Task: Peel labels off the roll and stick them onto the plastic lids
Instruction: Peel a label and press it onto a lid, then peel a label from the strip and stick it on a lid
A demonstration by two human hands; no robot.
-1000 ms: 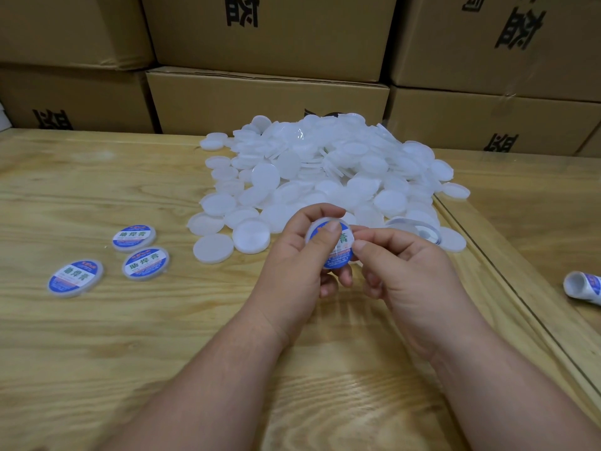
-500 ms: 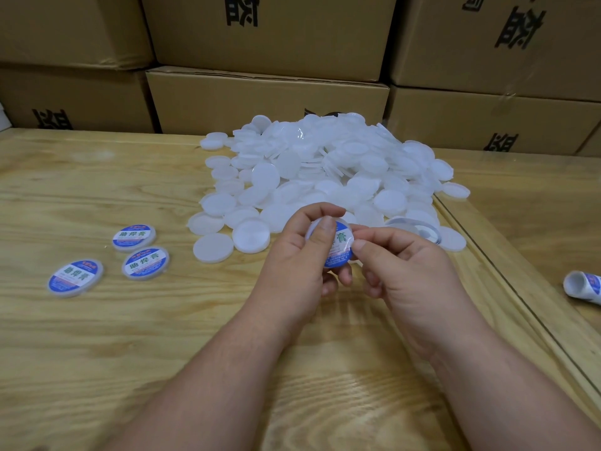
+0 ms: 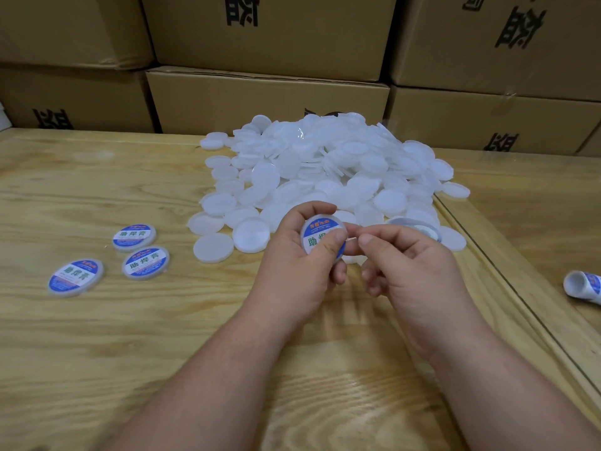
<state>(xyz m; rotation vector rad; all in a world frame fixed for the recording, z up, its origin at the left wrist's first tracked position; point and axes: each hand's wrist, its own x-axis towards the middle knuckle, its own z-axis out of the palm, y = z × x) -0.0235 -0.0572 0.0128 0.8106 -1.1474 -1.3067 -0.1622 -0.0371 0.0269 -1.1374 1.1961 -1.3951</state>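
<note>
- The left hand (image 3: 299, 265) has its grip on a labelled lid (image 3: 320, 237), fingers curled round the rim and the thumb pressed on the label's face; the lid is held above the table (image 3: 97, 353), just in front of the pile of plain lids (image 3: 325, 170).
- The held lid is tilted up so its labelled face looks toward the camera; the blue band of the label is at the top and the printed line of characters runs roughly left to right across the disc, partly hidden by the thumb.
- Far to the left of the pile, three finished labelled lids (image 3: 141, 252) lie flat on the table, faces up, their print running left to right with a slight tilt; two sit close together and the third lies a little further left and nearer the camera.
- The pile of plain lids is a loose white heap behind the hands, with single lids scattered flat along its near and left edges.
- The right hand (image 3: 413, 268), just right of the held lid, has a narrow grip: thumb and forefinger are pinched together at the lid's right edge, the other fingers curled under; what they pinch is too small to tell.
- Well right of the pile, at the frame edge, lies the label roll (image 3: 582, 286), its long axis running from upper left to lower right, open end toward the pile.
- Behind the pile stand stacked cardboard boxes (image 3: 266, 99).
</note>
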